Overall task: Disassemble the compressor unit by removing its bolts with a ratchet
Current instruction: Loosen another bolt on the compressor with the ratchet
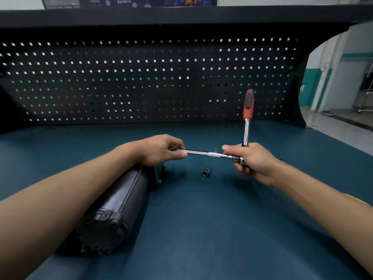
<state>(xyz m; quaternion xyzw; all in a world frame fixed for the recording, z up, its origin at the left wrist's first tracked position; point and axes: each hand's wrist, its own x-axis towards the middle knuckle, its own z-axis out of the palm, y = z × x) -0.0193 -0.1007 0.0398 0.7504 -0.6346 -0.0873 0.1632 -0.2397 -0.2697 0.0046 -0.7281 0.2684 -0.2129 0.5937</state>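
Two bare hands are held up over a blue-green table [201,229], and both are busy. The left hand [163,149] pinches the left end of a thin shiny extension bar [207,154]. Its fingers curl round a small silver piece [173,148] on that end, which is too hidden to name. The right hand [250,160] grips the other end of the bar, just where it meets the head of the ratchet [248,104], with its fingers curled round that joint. The bar runs almost flat from one hand to the other. The ratchet's silver stem comes out of the top of the right hand, and its red and black handle points away toward the dark pegboard [141,77] at the back of the table. The compressor unit [119,201] is a long, dark, round body lying on its side on the left of the table. It lies under the left forearm, and its far end is hidden behind the left hand. Its near end faces us and shows round bumps [114,222] that look like bolt heads. A small dark socket [206,171] lies alone on the table between the two hands, a bit nearer to us than the bar, touching neither hand. A tiny upright thing [215,149] stands just behind the bar, too small to tell what it is.
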